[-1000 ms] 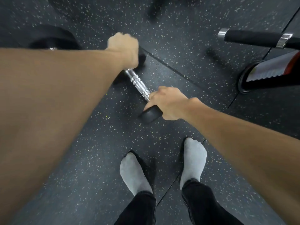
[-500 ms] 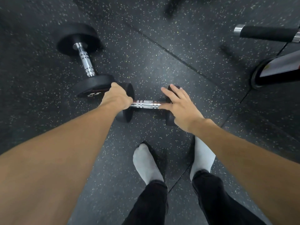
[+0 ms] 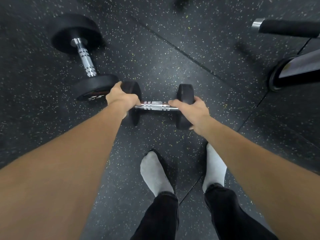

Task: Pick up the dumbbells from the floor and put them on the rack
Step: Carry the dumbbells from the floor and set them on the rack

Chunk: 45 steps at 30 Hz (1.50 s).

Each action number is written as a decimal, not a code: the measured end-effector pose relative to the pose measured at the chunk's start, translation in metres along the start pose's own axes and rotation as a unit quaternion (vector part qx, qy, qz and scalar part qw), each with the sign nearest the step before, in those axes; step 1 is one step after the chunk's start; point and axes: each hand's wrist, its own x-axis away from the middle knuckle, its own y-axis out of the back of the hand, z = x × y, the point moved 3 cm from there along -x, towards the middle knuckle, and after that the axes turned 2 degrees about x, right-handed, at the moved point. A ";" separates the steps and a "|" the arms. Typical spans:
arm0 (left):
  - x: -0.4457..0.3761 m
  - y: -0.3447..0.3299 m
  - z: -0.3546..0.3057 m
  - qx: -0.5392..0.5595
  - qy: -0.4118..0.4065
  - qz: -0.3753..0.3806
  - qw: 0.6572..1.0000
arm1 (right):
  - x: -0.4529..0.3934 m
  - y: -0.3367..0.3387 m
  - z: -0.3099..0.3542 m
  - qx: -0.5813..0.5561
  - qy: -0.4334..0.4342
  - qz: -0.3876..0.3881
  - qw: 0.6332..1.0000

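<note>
A small black dumbbell [image 3: 155,106] with a chrome handle lies crosswise in front of my feet. My left hand [image 3: 121,98] grips its left head and the handle's left end. My right hand [image 3: 192,108] wraps its right head, with fingers reaching onto the handle. I cannot tell whether it rests on the floor or is just off it. A bigger dumbbell [image 3: 85,62] marked 7.5 lies on the floor to the upper left, its near head right beside my left hand. No rack is in view.
Dark speckled rubber floor [image 3: 164,49] all around. A padded bar with a chrome end [image 3: 285,27] and the round base of a machine [image 3: 284,75] stand at the upper right. My two grey-socked feet [image 3: 155,174] are just behind the small dumbbell.
The small dumbbell has swung from a diagonal to crosswise. My left hand stays on its left end. My right hand went from spread flat over the right head to curled around it.
</note>
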 end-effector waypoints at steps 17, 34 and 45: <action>0.106 0.114 -0.027 -0.043 -0.004 -0.014 0.999 | 0.111 0.023 0.106 0.271 0.131 -0.088 0.950; 0.416 0.579 -0.100 0.160 -0.091 -0.252 0.950 | 0.609 -0.035 0.372 0.144 0.418 -0.021 0.897; 0.525 0.852 -0.061 0.168 -0.131 -0.374 0.903 | 0.859 -0.159 0.472 0.089 0.545 0.085 0.830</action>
